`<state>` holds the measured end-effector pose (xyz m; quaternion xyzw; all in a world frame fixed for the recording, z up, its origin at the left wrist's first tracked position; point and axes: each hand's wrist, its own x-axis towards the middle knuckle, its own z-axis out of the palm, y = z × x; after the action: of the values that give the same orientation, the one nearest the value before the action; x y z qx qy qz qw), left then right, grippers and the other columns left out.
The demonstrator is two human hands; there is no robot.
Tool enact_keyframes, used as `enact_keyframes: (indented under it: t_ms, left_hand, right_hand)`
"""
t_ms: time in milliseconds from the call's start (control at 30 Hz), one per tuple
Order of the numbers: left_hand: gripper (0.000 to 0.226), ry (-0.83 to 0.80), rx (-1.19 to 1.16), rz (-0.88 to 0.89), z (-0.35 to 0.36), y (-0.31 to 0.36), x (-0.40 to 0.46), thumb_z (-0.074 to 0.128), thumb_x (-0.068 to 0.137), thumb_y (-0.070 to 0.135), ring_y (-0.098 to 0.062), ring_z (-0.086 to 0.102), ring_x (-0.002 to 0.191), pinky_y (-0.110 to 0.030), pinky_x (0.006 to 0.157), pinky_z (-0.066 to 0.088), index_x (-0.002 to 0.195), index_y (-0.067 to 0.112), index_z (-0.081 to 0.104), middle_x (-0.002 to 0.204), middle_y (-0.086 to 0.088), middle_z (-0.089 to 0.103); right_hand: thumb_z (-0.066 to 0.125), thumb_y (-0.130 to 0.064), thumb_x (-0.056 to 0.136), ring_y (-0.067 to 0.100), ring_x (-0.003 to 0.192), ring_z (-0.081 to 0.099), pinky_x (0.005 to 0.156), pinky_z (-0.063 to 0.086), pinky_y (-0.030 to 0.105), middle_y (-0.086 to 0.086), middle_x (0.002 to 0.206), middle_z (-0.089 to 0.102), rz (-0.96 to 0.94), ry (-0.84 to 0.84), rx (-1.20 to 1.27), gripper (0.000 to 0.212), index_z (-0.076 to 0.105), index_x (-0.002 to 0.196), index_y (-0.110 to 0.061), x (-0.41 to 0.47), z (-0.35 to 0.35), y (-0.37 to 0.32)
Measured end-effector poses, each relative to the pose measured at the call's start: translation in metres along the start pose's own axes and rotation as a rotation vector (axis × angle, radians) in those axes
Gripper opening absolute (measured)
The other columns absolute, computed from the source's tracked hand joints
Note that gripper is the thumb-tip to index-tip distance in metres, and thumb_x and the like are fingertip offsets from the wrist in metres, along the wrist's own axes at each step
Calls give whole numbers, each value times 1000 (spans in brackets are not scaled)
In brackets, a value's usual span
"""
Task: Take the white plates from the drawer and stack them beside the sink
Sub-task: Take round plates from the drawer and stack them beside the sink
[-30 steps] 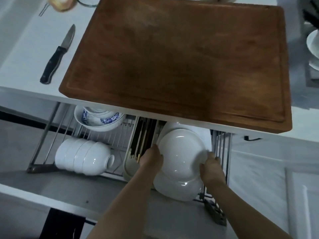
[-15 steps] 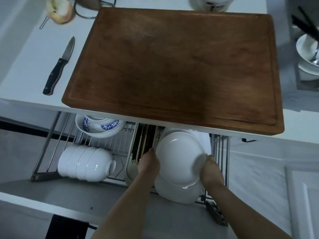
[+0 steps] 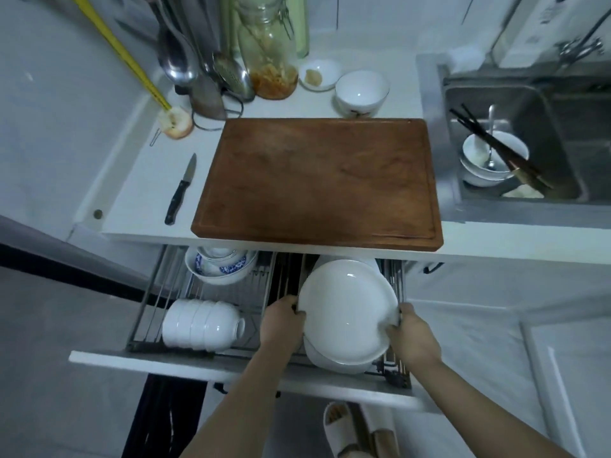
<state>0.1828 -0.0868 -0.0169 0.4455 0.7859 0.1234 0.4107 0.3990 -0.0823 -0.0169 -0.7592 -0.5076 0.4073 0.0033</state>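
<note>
A white plate (image 3: 347, 309) is tilted up over the right side of the open wire-rack drawer (image 3: 148, 305), under the counter's front edge. My left hand (image 3: 282, 325) grips its left rim and my right hand (image 3: 411, 335) grips its right rim. Another white plate (image 3: 330, 363) shows just beneath it, and one more edge peeks out behind it at the back of the drawer. The steel sink (image 3: 549, 127) is set into the counter at the upper right.
A big wooden cutting board (image 3: 317, 183) covers the counter above the drawer, with a knife (image 3: 180, 190) to its left. The drawer's left side holds stacked white bowls (image 3: 201, 325) and a blue-patterned bowl (image 3: 218, 269). Bowls and chopsticks (image 3: 496, 157) lie in the sink. A jar, ladles and small bowls stand at the back.
The view has pulled back and up, so the sink and back of the counter now show. Both hands keep their hold on the plate, which has risen slightly from the rack.
</note>
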Motion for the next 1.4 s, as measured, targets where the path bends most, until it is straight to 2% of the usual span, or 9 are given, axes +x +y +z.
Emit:
enact_keyframes:
  t_ms: [233,367,467,600,800,933,1067,1200,1400]
  left_hand:
    - [15,-49,21,66,5,47,-51,55,90,14,-19,69,67,-33,68,60,100,14,66,80,-7,71]
    - [9,-76,78,171,22,85,-69,56,90,17,-8,61,59,-23,62,58,95,15,64,70,5,62]
    - [6,-96,86,223,37,120,-81,56,86,15,-17,66,69,-32,72,60,82,18,60,75,-1,65]
    - [14,-142,85,330,61,172,-94,57,87,16,-26,68,80,-38,79,58,96,9,65,87,-11,69]
    - [13,-143,-18,485,103,258,-121,59,85,13,-7,51,50,-16,49,42,87,6,70,61,-9,60]
    - [15,-165,-137,486,138,311,-138,61,83,14,-10,55,49,-26,58,51,82,25,71,53,9,60]
    - [21,-226,-231,534,175,363,-148,59,82,8,-7,55,40,-23,49,50,92,14,76,47,7,61]
    - [23,-263,-288,550,212,417,-156,57,83,5,-12,53,39,-21,42,46,96,14,74,41,8,57]
    - [24,-349,-300,556,254,487,-153,56,84,4,-19,53,46,-24,46,46,98,15,72,59,-6,63]
  right_hand:
    - [47,-10,89,31,71,69,66,59,46,13,85,68,-14,127,83,20,47,108,-12,-44,-48,38]
    - [53,-8,85,22,53,66,59,58,44,5,67,63,-40,191,148,14,50,98,-13,-54,-88,69]
    - [55,-6,83,25,53,66,57,57,44,8,65,64,-67,240,187,17,53,99,-10,-58,-122,92]
    - [55,-6,84,14,43,61,49,53,32,2,62,63,-86,327,239,17,52,97,-16,-61,-169,126]
    - [52,-8,87,17,51,63,42,50,20,5,65,65,-77,437,339,19,54,106,-11,-64,-245,180]
    - [52,-7,87,8,40,59,39,46,16,8,60,64,-83,513,393,24,56,111,-10,-64,-296,218]
    - [54,-6,85,3,32,53,39,42,16,0,52,58,-87,600,397,29,61,112,-10,-63,-350,252]
    - [53,-6,83,16,46,59,42,44,21,5,62,62,-80,670,445,27,62,108,-14,-64,-399,282]
    - [54,-6,82,1,32,53,35,37,9,4,56,61,-8,730,511,18,63,97,-11,-55,-455,314]
